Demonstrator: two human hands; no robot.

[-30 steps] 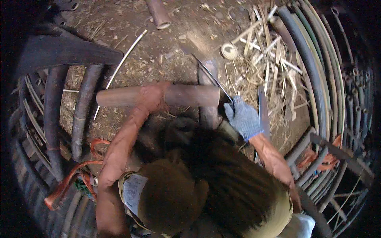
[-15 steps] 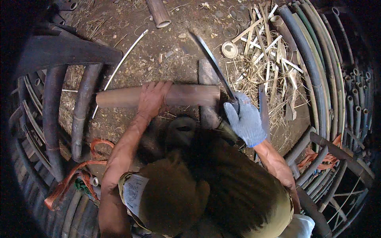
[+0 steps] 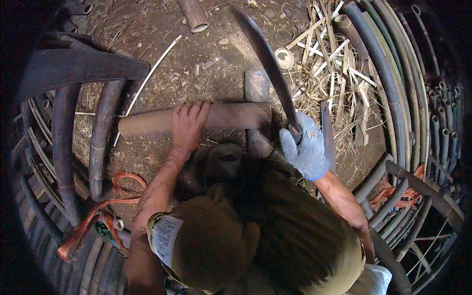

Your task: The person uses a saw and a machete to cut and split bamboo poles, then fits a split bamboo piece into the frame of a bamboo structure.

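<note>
My bare left hand [image 3: 188, 123] grips a thick brown bamboo section [image 3: 228, 116] from above, its fingers laid over the upper side. The section lies crosswise in front of me, and its right end rests across a short grey log [image 3: 257, 84]. In a pale knitted glove, my right hand [image 3: 306, 147] is closed around the handle of a long curved machete [image 3: 269, 61]. The blade stands up and away from the hand, to the right of the section and apart from it. Most of the handle is hidden in the glove.
A saw [image 3: 327, 130] stands just right of the glove. Beyond it lies a heap of split bamboo strips [image 3: 339, 64]. Long poles [image 3: 388, 83] line the right side. At left are a dark bench [image 3: 88, 64] and orange twine [image 3: 83, 228]. Another bamboo piece [image 3: 194, 17] lies at the far side.
The machete blade has come up and appears larger, its flat side turned more into view. My gloved hand has tilted with it. My left hand and the bamboo section have barely shifted.
</note>
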